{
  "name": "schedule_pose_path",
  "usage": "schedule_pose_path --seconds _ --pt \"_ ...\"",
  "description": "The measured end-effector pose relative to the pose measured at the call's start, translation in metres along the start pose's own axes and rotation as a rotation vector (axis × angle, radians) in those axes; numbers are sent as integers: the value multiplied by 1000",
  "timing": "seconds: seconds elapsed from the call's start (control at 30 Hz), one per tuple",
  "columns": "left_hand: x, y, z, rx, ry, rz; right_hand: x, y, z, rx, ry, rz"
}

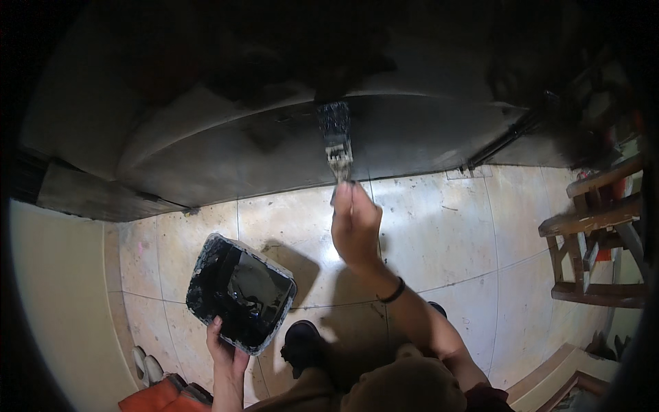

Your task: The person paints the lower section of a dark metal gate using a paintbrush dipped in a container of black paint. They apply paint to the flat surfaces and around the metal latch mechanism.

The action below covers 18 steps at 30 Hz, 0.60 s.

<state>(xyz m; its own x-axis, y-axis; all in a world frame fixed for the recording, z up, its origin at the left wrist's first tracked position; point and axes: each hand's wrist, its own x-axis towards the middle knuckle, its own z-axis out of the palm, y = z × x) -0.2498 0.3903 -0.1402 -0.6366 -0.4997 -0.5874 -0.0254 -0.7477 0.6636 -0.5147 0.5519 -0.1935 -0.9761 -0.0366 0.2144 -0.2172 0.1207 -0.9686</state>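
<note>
My right hand (355, 223) is closed around the handle of a paintbrush (336, 134), its arm reaching forward with a dark band at the wrist. Dark paint coats the bristles, which lie against a large black panel (261, 141) with a curved ridge. At lower left, my left hand (225, 349) grips the near rim of a squarish paint tub (199, 257), thumb over the edge. Black liquid paint (237, 295) shines inside the tub, and dried paint smears its walls. The tub is tilted slightly; my left fingers beneath it are mostly hidden.
Pale floor tiles (439, 233) with dark specks run below the panel. A brown wooden stool (590, 240) stands on the right. A cream wall (62, 288) rises on the left, with white shoes (147, 364) and an orange-red item (154, 397) near its foot. My dark shoe (302, 343) is close to the tub.
</note>
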Motion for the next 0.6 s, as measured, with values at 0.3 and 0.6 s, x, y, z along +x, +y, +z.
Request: schedule_pose_path --seconds 0.3,0.6 --pt "-4 4 9 5 -51 6 -19 -17 -44 -47 -63 49" --pt "-10 7 16 6 -89 20 -57 59 -29 -233 34 271"
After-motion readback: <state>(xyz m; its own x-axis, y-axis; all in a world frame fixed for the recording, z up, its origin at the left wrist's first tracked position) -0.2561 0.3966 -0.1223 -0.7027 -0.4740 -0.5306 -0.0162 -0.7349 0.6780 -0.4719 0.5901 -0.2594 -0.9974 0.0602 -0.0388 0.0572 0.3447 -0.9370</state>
